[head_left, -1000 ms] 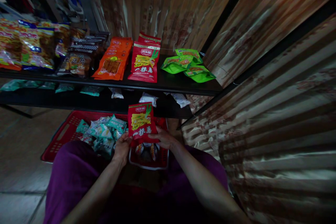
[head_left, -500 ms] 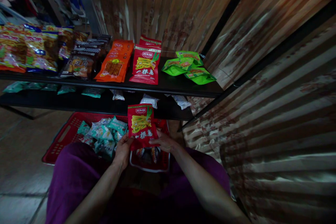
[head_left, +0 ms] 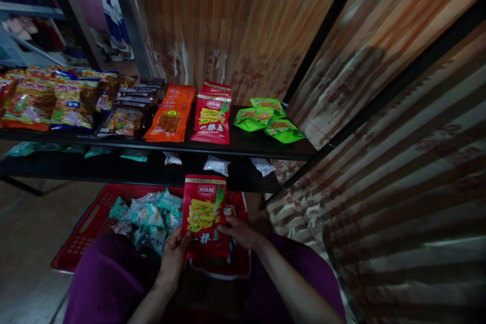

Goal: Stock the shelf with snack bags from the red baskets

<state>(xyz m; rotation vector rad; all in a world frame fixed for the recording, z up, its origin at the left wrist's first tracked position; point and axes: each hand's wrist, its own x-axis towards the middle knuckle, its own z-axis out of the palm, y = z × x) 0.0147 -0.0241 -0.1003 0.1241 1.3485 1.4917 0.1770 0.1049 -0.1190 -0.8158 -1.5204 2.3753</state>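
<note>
My left hand (head_left: 172,253) and my right hand (head_left: 240,230) both grip a red snack packet (head_left: 204,210) by its lower edges, upright over a red basket (head_left: 81,230). The basket sits on the floor in front of my knees and holds several teal and white packets (head_left: 150,215). On the black shelf (head_left: 243,149) above lies a stack of identical red packets (head_left: 211,117), with orange packets (head_left: 170,120) to its left and green packets (head_left: 268,119) to its right.
Dark and yellow snack bags (head_left: 72,104) fill the left of the top shelf. A lower shelf (head_left: 114,172) carries small teal and white packets. A corrugated metal wall (head_left: 379,136) closes the right side. Tiled floor (head_left: 23,243) lies to the left.
The view has tilted, so shelves and basket sit lower in the picture. The red packet in both hands has come a little closer and looks larger.
</note>
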